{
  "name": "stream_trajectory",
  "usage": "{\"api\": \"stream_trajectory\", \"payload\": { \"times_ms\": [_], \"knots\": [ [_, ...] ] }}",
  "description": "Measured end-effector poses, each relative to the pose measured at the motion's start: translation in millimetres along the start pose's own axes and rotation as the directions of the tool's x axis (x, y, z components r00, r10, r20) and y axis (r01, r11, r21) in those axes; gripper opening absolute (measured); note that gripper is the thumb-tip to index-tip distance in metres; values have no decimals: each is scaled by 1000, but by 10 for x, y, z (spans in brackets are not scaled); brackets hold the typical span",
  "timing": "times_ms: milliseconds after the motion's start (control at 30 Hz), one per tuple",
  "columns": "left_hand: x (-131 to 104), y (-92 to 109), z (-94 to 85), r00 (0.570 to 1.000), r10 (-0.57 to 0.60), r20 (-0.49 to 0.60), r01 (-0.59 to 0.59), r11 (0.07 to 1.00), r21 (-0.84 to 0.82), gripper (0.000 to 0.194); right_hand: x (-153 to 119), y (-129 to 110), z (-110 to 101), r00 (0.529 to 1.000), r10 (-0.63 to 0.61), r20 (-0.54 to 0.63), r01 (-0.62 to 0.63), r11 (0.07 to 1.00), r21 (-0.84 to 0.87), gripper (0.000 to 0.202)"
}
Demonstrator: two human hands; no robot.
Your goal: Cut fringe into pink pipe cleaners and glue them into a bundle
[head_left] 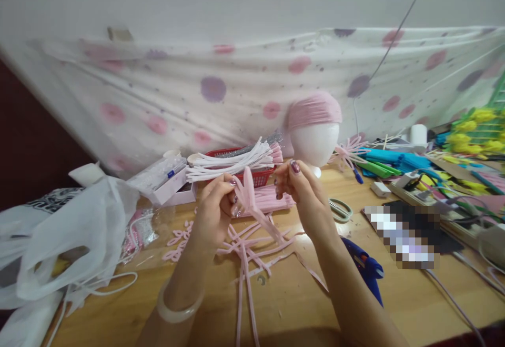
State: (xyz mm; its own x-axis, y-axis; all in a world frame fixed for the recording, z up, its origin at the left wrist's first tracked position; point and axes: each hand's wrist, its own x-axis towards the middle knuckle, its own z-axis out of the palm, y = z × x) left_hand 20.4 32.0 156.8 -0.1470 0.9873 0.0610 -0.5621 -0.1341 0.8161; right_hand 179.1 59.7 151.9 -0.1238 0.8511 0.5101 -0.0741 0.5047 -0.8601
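Observation:
My left hand (216,207) is closed, its thumb and fingers pinching a pink pipe cleaner (248,194) bent into petal-like loops, with a tail slanting down to the right. Just right of it, my right hand (303,194) is raised with curled fingers, thumb close to the index finger. Anything between those fingertips is hidden, and a gap separates them from the loops. Below both hands, loose pink pipe cleaners (244,263) lie crossed on the wooden table (292,310). Small pink looped pieces (177,241) lie beside my left forearm.
Behind stand a red basket (260,177) with white pipe cleaners (229,162) and a foam head (313,141) in a pink cap. Scissors (341,210), a blue glue gun (365,268), a phone (400,236) and a power strip (453,220) lie right. White bags (74,236) crowd the left.

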Motion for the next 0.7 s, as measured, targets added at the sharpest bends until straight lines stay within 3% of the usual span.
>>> {"api": "stream_trajectory", "payload": {
  "times_ms": [167, 300, 467, 700],
  "knots": [
    [5, 92, 9, 988, 26, -150, -54, 982, -182, 8, -96, -150, -69, 958, -46, 282, 126, 954, -273, 19],
    [-6, 111, 18, 976, -12, -217, -48, 963, -265, 17, -136, -155, -33, 910, 58, 411, 62, 960, -272, 25],
    [-33, 106, 20, 974, 5, -228, -74, 953, -294, 16, -111, -131, 4, 890, 90, 447, -45, 993, -109, 16],
    [-76, 105, 32, 977, 11, -215, -76, 952, -296, 21, -111, -89, 7, 927, 85, 365, -72, 996, -49, 18]
  ]
}}
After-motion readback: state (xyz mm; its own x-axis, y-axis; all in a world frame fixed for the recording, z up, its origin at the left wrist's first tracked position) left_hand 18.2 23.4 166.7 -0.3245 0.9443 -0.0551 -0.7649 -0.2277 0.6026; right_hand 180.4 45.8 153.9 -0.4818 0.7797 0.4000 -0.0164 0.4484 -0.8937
